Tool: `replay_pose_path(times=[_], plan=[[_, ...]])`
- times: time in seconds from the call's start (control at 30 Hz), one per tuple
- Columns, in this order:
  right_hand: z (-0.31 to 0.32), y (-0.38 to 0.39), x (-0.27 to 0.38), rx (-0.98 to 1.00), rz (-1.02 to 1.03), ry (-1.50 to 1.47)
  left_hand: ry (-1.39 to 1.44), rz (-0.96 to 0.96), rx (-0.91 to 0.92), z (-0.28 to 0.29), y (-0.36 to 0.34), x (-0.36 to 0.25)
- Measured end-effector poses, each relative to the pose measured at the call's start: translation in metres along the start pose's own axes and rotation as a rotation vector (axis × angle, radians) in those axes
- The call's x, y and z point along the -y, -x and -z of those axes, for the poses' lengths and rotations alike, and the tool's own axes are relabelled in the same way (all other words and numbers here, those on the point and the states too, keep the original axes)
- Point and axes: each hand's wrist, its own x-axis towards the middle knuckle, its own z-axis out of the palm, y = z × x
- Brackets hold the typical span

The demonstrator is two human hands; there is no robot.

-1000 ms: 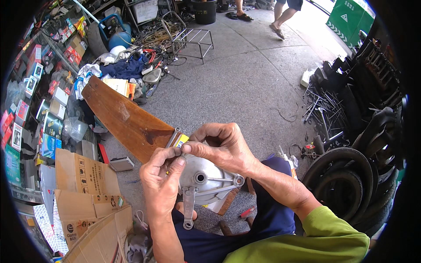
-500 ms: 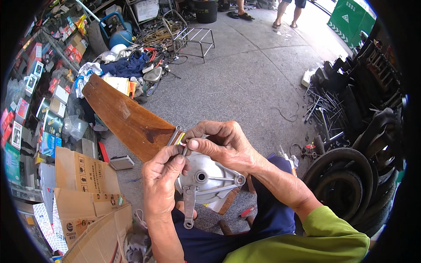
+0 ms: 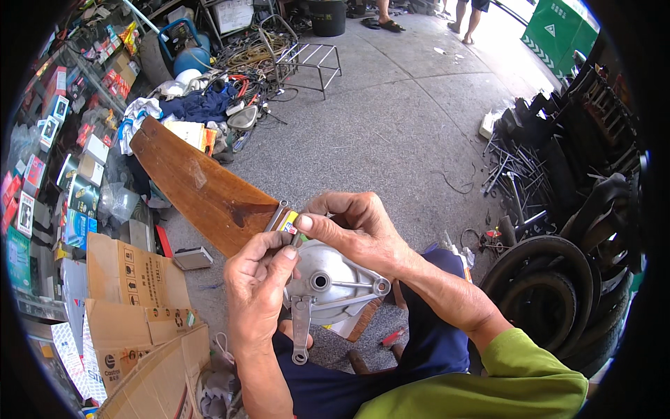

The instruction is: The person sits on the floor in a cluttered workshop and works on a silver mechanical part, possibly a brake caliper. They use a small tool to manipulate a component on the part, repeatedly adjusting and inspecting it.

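My left hand (image 3: 257, 276) is closed, its thumb and forefinger pinching a small grey metal rod (image 3: 296, 239). Close against the rod's upper end, my right hand (image 3: 359, 234) has its thumb and curled fingers in a pinch; whatever lies between them is hidden. Under both hands sits a round silver brake drum plate (image 3: 338, 276) with a hollow centre hub. A flat metal lever arm (image 3: 301, 328) hangs from its near side. Beyond my fingers, a spanner (image 3: 277, 215) and a small yellow packet (image 3: 288, 222) lie at the near end of a wooden board (image 3: 202, 181).
Cardboard boxes (image 3: 139, 300) stand at my left, beside a glass case (image 3: 77, 105) of small boxes. Tyres (image 3: 544, 293) and a heap of metal rods (image 3: 513, 167) are at the right. A metal stool frame (image 3: 307, 59) stands ahead; a person's legs (image 3: 469, 21) show farther off.
My right thumb and fingers have shifted slightly up and away from my left fingertips, showing more of the yellow packet. The distant person's legs have moved a little.
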Motion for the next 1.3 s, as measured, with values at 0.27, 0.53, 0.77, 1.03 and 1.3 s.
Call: replay_pose_path(times=[0.27, 0.53, 0.77, 1.03, 1.3], plan=[[-0.001, 0.000, -0.001, 0.038, 0.089, -0.069, 0.061, 0.084, 0.017, 0.003, 0.000, 0.001], [0.000, 0.002, -0.002, 0.046, 0.107, -0.026, 0.011, 0.075, 0.013, 0.003, -0.002, 0.005], [-0.001, 0.000, -0.007, -0.042, 0.047, 0.113, -0.472, -0.241, -0.139, -0.010, -0.002, 0.012], [-0.001, 0.002, -0.004, -0.014, 0.130, 0.053, -0.112, 0.041, -0.012, -0.001, -0.002, 0.003], [-0.002, -0.001, -0.010, -0.079, -0.032, 0.257, -0.591, -0.369, -0.165, -0.010, -0.001, 0.014]])
